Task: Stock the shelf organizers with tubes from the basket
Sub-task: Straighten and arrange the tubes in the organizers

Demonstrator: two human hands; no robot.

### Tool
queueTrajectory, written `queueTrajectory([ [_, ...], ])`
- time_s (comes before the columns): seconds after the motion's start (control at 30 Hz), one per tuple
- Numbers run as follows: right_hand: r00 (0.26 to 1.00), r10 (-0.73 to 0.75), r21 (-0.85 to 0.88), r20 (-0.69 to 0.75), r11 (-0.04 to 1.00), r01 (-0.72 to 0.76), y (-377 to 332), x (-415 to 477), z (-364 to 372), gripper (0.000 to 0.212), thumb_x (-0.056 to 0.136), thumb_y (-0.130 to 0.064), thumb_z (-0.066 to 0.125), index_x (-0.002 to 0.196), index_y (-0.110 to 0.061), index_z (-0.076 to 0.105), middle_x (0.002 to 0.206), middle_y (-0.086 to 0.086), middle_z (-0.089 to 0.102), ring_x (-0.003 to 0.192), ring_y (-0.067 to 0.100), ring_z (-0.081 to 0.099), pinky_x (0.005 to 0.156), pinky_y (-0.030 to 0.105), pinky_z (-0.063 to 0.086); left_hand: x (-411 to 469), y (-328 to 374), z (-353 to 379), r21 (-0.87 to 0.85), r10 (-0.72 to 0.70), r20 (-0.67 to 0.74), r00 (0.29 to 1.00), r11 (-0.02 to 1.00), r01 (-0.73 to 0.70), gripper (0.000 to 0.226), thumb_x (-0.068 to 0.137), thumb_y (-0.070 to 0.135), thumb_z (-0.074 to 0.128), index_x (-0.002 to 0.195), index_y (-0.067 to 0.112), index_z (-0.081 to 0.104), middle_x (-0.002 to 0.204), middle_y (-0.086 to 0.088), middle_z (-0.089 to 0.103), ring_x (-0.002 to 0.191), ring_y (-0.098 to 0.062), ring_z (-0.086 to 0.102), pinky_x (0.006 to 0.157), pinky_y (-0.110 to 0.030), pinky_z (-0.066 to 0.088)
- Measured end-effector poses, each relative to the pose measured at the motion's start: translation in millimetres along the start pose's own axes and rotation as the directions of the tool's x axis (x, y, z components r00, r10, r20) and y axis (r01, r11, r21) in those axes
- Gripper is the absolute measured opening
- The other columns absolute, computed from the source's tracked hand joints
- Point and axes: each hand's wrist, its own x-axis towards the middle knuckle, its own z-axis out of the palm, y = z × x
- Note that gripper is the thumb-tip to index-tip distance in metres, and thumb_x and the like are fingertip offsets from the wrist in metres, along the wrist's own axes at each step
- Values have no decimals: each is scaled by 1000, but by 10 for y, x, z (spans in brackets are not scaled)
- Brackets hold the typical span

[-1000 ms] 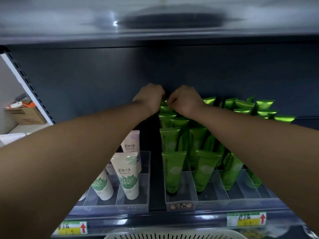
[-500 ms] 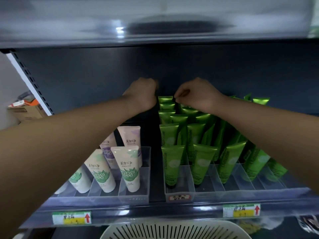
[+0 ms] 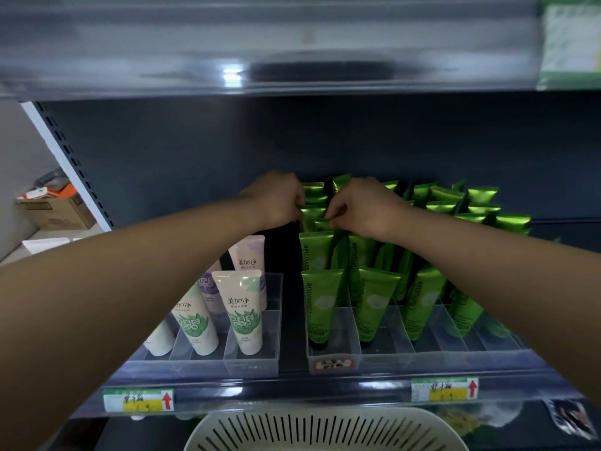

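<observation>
Both arms reach deep into the shelf. My left hand (image 3: 279,198) and my right hand (image 3: 361,208) pinch the crimped top of a green tube (image 3: 313,211) in the leftmost lane of the clear organizer (image 3: 331,353) on the right. Several green tubes (image 3: 374,301) stand upright in its lanes, row behind row. A second clear organizer (image 3: 253,359) on the left holds white tubes (image 3: 242,307) with green or purple prints. The slotted rim of the white basket (image 3: 325,429) shows at the bottom edge; its contents are hidden.
The shelf above (image 3: 260,47) hangs low over the hands. Price tags (image 3: 138,400) sit on the shelf's front rail. A dark gap separates the two organizers. To the far left, past the perforated upright (image 3: 70,164), a cardboard box (image 3: 55,209) stands on a counter.
The hands came back together over the leftmost green lane, slightly nearer than before, now both pinching a tube top. The view tilted down a little.
</observation>
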Motion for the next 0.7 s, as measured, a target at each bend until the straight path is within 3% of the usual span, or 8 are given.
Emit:
queueTrajectory([
  [0.13,1000,-4,60,-7,998,4,-53,3,27,20,84,-15,68,103,-13,73,107,3,70,99,14,62,82,16,42,-3,1,19,40,-19,-33,999,999,21,16,82,21,67,95,14,72,101,-11,69,97,-28,63,71,-23,39],
  [0.2,1000,-5,85,-16,996,6,-84,13,50,20,84,-15,68,103,-13,72,106,2,70,95,10,61,78,13,39,-10,10,9,73,-26,-32,999,997,28,8,82,20,66,82,13,70,94,-13,68,93,-30,63,67,-25,37],
  [0.3,1000,-12,109,-27,994,14,-127,34,79,20,84,-14,68,103,-12,72,106,2,70,95,10,61,76,12,37,-3,15,1,107,-29,-24,999,994,32,21,81,17,64,62,18,55,84,-14,64,87,-31,62,64,-27,35],
  [0.4,999,-19,113,-30,993,22,-144,44,93,20,84,-14,67,103,-12,73,107,3,70,98,12,61,76,12,37,12,22,13,110,-45,-22,999,993,47,16,80,15,62,65,15,58,82,-14,61,85,-32,62,63,-27,36],
  [0.57,999,-22,138,-38,990,27,-113,49,113,20,84,-14,68,103,-12,73,105,3,71,85,4,54,70,9,35,29,22,36,98,-51,-37,998,994,55,20,81,15,61,63,16,53,83,-14,61,84,-32,61,63,-28,36],
  [0.7,999,-23,191,-33,981,29,-99,37,98,21,83,-16,69,104,-12,72,102,4,71,91,13,63,78,20,48,21,6,42,58,-66,-32,997,996,68,20,82,16,61,63,15,53,90,-14,66,87,-31,62,65,-28,39],
])
